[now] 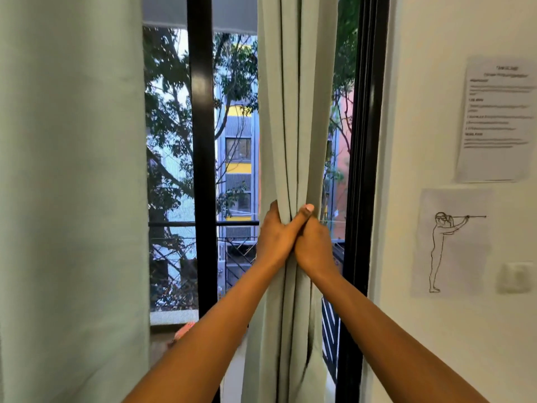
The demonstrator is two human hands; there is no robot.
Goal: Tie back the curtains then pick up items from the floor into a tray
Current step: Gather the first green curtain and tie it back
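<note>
A pale green right curtain [293, 112] hangs bunched into narrow folds in front of the window. My left hand [274, 235] wraps around the bunch from the left, thumb across the front. My right hand [315, 242] grips it from the right, touching the left hand. Both hands squeeze the fabric together at mid height. A second pale green curtain [69, 184] hangs spread out at the left. No tie-back, tray or floor items are visible.
Black window frames [203, 158] stand between the curtains and at the right [360, 170]. A white wall [421, 82] at the right carries a printed sheet [494, 120], a line drawing [452, 242] and a light switch [515, 277]. Something pink [184, 330] lies low near the sill.
</note>
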